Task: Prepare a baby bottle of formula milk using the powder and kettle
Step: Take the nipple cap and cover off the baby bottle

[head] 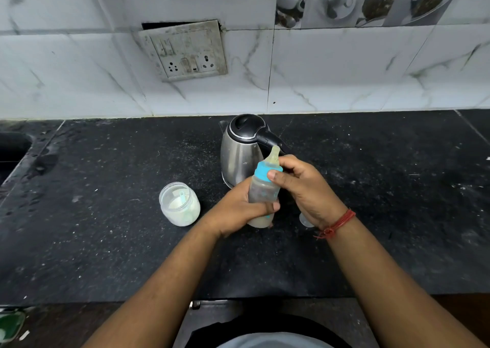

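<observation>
The baby bottle [263,188] is held above the counter [106,241], in front of the kettle [242,148]; its long axis is tilted, teat toward 1 o'clock. Its body is gripped by the left hand [238,209]. The blue collar [265,171] is pinched by the right hand [305,188], likely for tightening. The powder jar [179,204] stands open at 9 o'clock.

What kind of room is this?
Most likely a home kitchen: a dark stone counter against a tiled wall, with an electric kettle below a socket panel.
</observation>
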A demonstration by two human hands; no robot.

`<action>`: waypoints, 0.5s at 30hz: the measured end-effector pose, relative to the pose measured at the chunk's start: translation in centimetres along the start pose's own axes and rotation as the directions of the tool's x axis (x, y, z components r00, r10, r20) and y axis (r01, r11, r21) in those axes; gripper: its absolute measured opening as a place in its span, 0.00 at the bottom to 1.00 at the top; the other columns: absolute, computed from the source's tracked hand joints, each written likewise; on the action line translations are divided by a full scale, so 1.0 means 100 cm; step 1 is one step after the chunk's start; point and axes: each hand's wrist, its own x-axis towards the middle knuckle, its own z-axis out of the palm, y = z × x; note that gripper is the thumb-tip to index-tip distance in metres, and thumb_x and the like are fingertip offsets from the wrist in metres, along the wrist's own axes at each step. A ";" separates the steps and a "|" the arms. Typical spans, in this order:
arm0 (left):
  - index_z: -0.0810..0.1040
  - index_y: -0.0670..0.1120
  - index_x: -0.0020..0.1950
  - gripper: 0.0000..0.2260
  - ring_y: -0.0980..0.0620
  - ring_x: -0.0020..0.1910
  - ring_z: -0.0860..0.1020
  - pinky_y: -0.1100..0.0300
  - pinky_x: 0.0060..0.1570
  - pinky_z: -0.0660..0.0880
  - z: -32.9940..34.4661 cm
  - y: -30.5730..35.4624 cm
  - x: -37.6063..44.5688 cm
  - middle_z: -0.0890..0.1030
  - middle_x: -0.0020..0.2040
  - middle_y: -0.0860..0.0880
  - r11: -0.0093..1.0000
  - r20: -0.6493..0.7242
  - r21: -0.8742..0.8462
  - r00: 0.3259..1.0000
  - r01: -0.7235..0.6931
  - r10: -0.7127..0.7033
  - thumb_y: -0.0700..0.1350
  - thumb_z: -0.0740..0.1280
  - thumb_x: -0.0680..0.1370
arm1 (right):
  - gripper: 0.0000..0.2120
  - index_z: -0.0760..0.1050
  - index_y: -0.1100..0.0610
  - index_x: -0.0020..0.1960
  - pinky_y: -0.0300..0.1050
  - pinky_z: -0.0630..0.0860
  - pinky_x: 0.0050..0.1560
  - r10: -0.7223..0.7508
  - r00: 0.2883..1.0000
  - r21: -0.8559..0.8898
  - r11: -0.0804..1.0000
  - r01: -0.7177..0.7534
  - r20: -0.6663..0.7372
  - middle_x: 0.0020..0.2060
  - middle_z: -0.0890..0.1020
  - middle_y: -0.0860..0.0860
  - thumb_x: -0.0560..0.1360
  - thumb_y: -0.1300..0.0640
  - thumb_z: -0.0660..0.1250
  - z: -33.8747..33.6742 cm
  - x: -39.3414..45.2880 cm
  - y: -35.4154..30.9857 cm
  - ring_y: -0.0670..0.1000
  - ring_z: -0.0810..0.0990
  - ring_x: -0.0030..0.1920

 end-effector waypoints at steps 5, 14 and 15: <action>0.75 0.42 0.58 0.18 0.46 0.38 0.81 0.52 0.39 0.80 0.001 -0.001 -0.004 0.79 0.44 0.43 0.992 0.106 -0.124 0.994 0.024 -0.011 0.44 0.75 0.72 | 0.19 0.79 0.61 0.63 0.45 0.78 0.59 0.067 0.991 0.114 0.990 -0.081 0.119 0.55 0.84 0.56 0.74 0.59 0.67 -0.001 -0.004 -0.003 0.52 0.82 0.57; 0.77 0.50 0.66 0.25 0.50 0.58 0.83 0.48 0.63 0.79 -0.001 -0.008 0.002 0.86 0.57 0.50 0.996 -0.142 0.090 0.990 0.003 0.010 0.50 0.77 0.70 | 0.22 0.75 0.56 0.62 0.41 0.78 0.55 0.029 0.993 -0.078 0.996 -0.039 -0.117 0.53 0.80 0.55 0.71 0.54 0.78 0.006 -0.003 0.004 0.47 0.78 0.52; 0.77 0.51 0.67 0.25 0.49 0.59 0.83 0.47 0.64 0.79 0.000 -0.007 0.003 0.86 0.58 0.49 0.995 -0.145 0.099 0.989 -0.002 0.017 0.50 0.77 0.71 | 0.21 0.74 0.56 0.62 0.41 0.78 0.54 0.023 0.991 -0.089 0.995 -0.035 -0.129 0.52 0.80 0.53 0.72 0.57 0.78 0.008 -0.003 0.005 0.46 0.78 0.52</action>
